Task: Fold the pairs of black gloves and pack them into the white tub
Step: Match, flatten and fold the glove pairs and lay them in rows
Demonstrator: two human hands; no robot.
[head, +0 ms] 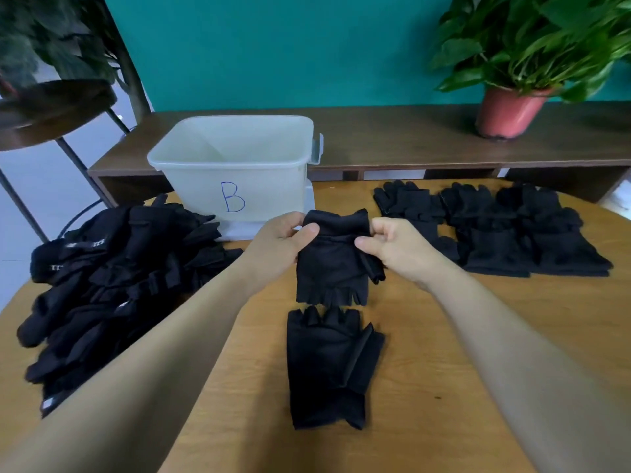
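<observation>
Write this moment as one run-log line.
left hand, right hand: pinch fingerless glove cuff | second glove: flat on table | white tub: looks empty

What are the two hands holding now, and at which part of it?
One black fingerless glove, at its cuff: the left hand pinches the left corner, the right hand the right corner.

Tub (269, 179) behind — pile (112, 281) left, apparent stacks (505, 233) right.

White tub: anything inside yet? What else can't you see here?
All head view.
white tub: near wall hides its bottom; contents unknown.
left glove pile: black on black, count unreadable.
held glove: cuff corners covered by left hand and right hand.
potted plant: top cut by frame edge.
</observation>
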